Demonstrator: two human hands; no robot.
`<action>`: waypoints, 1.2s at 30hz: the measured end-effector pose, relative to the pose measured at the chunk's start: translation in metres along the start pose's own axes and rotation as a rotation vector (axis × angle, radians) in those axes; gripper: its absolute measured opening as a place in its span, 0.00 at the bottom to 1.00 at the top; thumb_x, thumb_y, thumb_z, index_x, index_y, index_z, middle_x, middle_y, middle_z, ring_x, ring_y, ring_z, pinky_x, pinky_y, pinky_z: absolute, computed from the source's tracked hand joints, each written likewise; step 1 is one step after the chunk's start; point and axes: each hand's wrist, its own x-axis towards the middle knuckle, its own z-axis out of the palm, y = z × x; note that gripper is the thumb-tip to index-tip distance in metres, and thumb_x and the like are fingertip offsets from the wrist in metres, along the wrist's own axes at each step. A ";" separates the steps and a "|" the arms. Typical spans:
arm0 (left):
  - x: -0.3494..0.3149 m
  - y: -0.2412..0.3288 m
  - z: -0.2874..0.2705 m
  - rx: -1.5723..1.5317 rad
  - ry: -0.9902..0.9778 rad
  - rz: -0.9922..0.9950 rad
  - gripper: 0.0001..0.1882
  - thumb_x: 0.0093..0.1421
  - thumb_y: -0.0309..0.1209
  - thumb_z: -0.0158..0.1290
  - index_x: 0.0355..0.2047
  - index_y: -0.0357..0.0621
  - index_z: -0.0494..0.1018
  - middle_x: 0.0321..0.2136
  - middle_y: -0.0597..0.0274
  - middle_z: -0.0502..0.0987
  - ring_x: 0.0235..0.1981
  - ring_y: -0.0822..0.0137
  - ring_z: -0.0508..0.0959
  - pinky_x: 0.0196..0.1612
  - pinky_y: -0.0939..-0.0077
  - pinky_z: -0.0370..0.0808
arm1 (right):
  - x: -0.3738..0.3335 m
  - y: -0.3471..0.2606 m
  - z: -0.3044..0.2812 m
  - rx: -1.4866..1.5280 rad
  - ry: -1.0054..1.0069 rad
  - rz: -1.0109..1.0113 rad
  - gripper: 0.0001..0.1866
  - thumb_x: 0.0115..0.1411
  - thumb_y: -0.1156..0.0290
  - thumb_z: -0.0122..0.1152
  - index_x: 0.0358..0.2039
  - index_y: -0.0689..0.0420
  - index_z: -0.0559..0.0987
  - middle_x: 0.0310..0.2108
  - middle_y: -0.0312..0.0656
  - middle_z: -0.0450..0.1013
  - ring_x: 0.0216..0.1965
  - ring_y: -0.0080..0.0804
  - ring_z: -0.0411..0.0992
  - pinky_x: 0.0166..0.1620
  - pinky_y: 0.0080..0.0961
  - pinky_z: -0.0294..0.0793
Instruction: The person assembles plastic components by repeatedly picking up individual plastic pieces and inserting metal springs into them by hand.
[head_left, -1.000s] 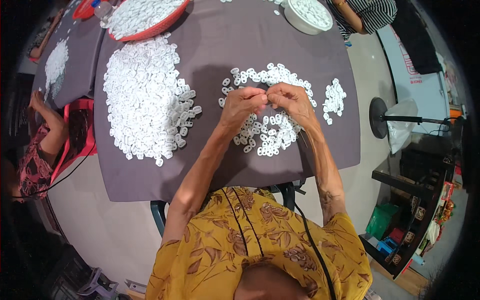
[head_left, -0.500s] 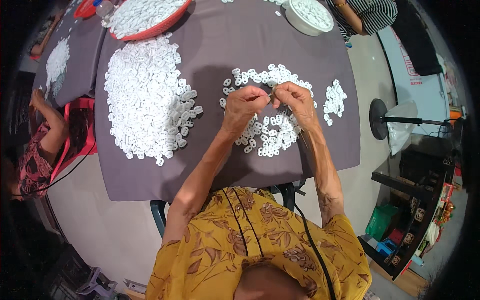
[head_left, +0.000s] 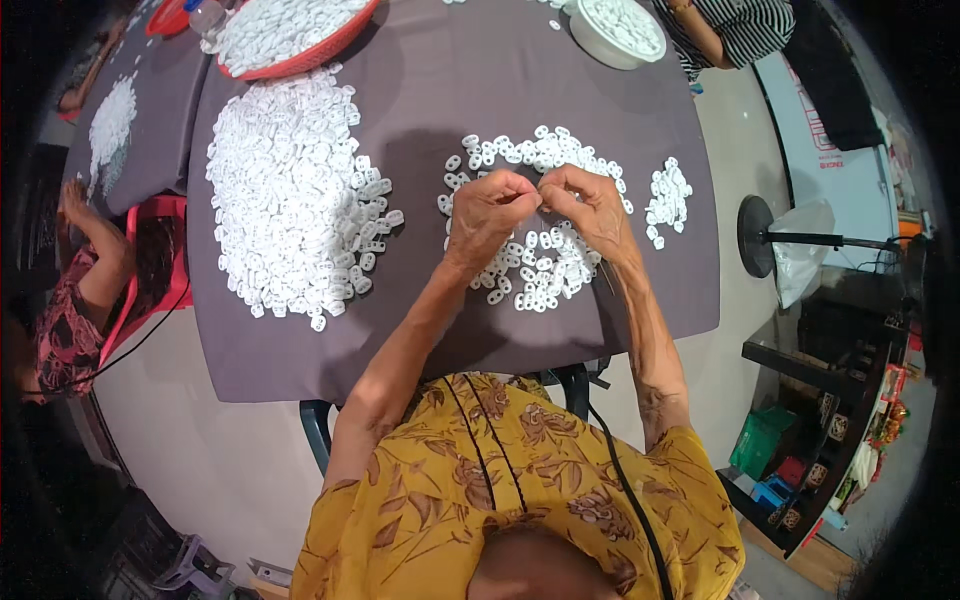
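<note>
Over the table, my left hand (head_left: 490, 218) and my right hand (head_left: 592, 208) meet fingertip to fingertip, each closed in a pinch. What lies between the fingertips is too small to make out. Thin brownish strands (head_left: 607, 275) show beside my right wrist. Beneath and around both hands lie small white oval pieces (head_left: 548, 285) with two dark marks or holes each, spread in a rough ring partly hidden by my hands. A far larger heap of white pieces (head_left: 285, 200) covers the table to the left. To the right sits a small cluster of them (head_left: 668, 205).
A red basket (head_left: 335, 50) and a white bowl (head_left: 620, 60), both full of white pieces, stand at the table's far side. People sit at far right (head_left: 740, 30) and at left (head_left: 75, 310). A fan-like stand (head_left: 757, 237) is right of the table (head_left: 420, 90).
My fingertips have drawn closer together, and the thin brownish thing seen between them earlier is now mostly hidden. The left person's hand has shifted slightly.
</note>
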 end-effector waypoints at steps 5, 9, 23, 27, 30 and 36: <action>0.000 -0.003 0.001 -0.019 0.029 0.066 0.04 0.49 0.25 0.53 0.22 0.38 0.71 0.18 0.70 0.72 0.20 0.82 0.68 0.23 0.87 0.65 | 0.000 0.001 -0.001 0.157 -0.013 0.097 0.08 0.54 0.69 0.54 0.24 0.60 0.75 0.18 0.33 0.68 0.22 0.18 0.63 0.25 0.16 0.62; 0.003 -0.010 -0.005 0.048 0.050 0.110 0.03 0.50 0.25 0.53 0.24 0.38 0.72 0.17 0.72 0.71 0.20 0.83 0.68 0.23 0.88 0.66 | -0.003 0.001 -0.007 -0.164 0.023 0.037 0.04 0.51 0.73 0.55 0.25 0.60 0.75 0.20 0.37 0.69 0.23 0.24 0.66 0.27 0.20 0.64; 0.007 -0.023 -0.005 0.504 0.116 0.343 0.04 0.47 0.27 0.52 0.21 0.40 0.71 0.17 0.58 0.71 0.20 0.61 0.72 0.26 0.70 0.68 | -0.007 0.050 -0.002 -0.862 -0.162 -0.515 0.05 0.43 0.81 0.55 0.22 0.59 0.71 0.21 0.41 0.64 0.28 0.38 0.64 0.34 0.31 0.65; -0.001 -0.026 -0.003 0.501 0.033 0.288 0.04 0.47 0.27 0.52 0.21 0.39 0.72 0.17 0.57 0.72 0.21 0.60 0.73 0.27 0.69 0.69 | -0.005 0.048 -0.004 -0.779 -0.098 -0.497 0.07 0.42 0.81 0.55 0.24 0.59 0.70 0.21 0.42 0.64 0.29 0.39 0.65 0.34 0.32 0.65; -0.005 -0.028 -0.002 0.511 0.030 0.282 0.04 0.47 0.27 0.52 0.21 0.39 0.72 0.17 0.56 0.72 0.21 0.59 0.73 0.27 0.69 0.69 | -0.005 0.048 -0.008 -0.786 -0.136 -0.479 0.07 0.41 0.80 0.56 0.24 0.59 0.71 0.22 0.41 0.65 0.29 0.39 0.65 0.36 0.32 0.64; -0.002 -0.028 -0.009 0.464 0.028 0.231 0.06 0.47 0.28 0.50 0.22 0.38 0.72 0.18 0.54 0.72 0.21 0.59 0.73 0.27 0.69 0.69 | -0.002 0.049 -0.005 -0.872 -0.194 -0.469 0.05 0.41 0.79 0.58 0.22 0.59 0.72 0.22 0.41 0.65 0.28 0.37 0.64 0.35 0.32 0.64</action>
